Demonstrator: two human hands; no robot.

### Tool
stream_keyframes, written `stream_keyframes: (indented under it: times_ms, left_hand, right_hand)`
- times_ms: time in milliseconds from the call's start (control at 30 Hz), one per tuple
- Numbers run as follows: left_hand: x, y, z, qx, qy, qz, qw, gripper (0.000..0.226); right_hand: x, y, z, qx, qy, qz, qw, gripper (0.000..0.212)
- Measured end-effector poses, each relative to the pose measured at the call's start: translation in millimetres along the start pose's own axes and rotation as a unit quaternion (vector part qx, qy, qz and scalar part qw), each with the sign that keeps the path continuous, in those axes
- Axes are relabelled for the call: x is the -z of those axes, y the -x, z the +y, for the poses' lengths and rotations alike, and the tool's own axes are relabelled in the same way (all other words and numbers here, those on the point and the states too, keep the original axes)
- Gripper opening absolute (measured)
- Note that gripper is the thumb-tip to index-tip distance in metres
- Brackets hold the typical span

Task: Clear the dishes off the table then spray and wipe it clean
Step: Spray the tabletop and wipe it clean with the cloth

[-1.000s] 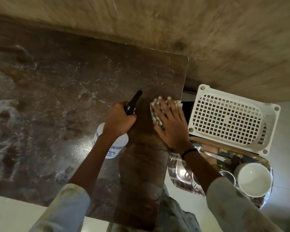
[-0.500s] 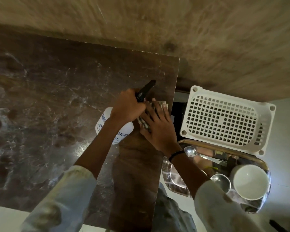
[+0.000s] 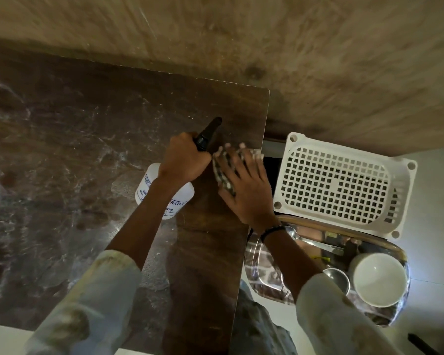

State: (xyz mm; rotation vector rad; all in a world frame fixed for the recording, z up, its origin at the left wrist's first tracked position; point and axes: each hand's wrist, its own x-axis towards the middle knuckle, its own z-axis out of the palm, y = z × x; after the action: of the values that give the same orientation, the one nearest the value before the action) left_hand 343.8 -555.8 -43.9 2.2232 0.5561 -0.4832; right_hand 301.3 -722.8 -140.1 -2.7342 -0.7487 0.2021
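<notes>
Wiping the bench's far right corner, sprayer in my other hand.

My right hand (image 3: 244,185) presses the cloth (image 3: 222,175) flat on the bench (image 3: 87,149), fingers (image 3: 231,160) spread straight over it, just inside the bench's right edge. My left hand (image 3: 183,160), just left of the cloth, is clenched round the neck of the bottle (image 3: 162,193), nozzle aimed at the far corner. The dishes sit on a tray (image 3: 262,272) off the bench's right side, the bowl (image 3: 378,278) among them, so clearing looks done. Next I would drag the cloth leftward across the bench, pressing evenly.
</notes>
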Motion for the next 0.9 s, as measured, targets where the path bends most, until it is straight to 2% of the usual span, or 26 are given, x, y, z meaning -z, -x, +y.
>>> stream_keyframes:
  times_ms: [233, 367, 533, 633, 767, 833, 900]
  left_hand:
    - [11.3, 3.0, -15.3, -0.011, 0.049, 0.048, 0.998, 0.013]
    - [15.5, 6.5, -26.2, -0.013, 0.059, 0.053, 0.997, 0.013]
    - [21.9, 10.9, -39.3, 0.001, 0.048, 0.059, 0.997, 0.014]
    - [28.8, 13.3, -43.9, 0.011, 0.054, 0.05, 0.997, 0.013]
    - [38.0, 11.4, -53.6, 0.017, 0.061, 0.044, 0.997, 0.013]
    - [41.3, 9.1, -59.5, 0.023, 0.067, 0.045, 0.996, 0.013]
    - [43.5, 7.8, -63.4, 0.024, 0.067, 0.051, 0.996, 0.013]
  right_hand:
    - [23.7, -78.8, 42.9, -0.076, 0.033, 0.018, 0.996, 0.067]
    - [19.3, -131.2, 30.5, -0.109, 0.041, 0.023, 0.993, 0.064]
    - [8.8, -112.1, -0.6, 0.019, 0.048, -0.012, 0.999, 0.061]
    - [14.9, -70.3, 17.9, 0.064, 0.051, -0.025, 0.996, 0.061]
    - [28.4, -80.3, 55.0, -0.043, 0.068, -0.002, 0.997, 0.062]
    - [29.2, -109.0, 50.0, -0.098, 0.062, 0.009, 0.993, 0.063]
    - [24.4, -136.7, 32.8, -0.112, 0.06, 0.01, 0.992, 0.064]
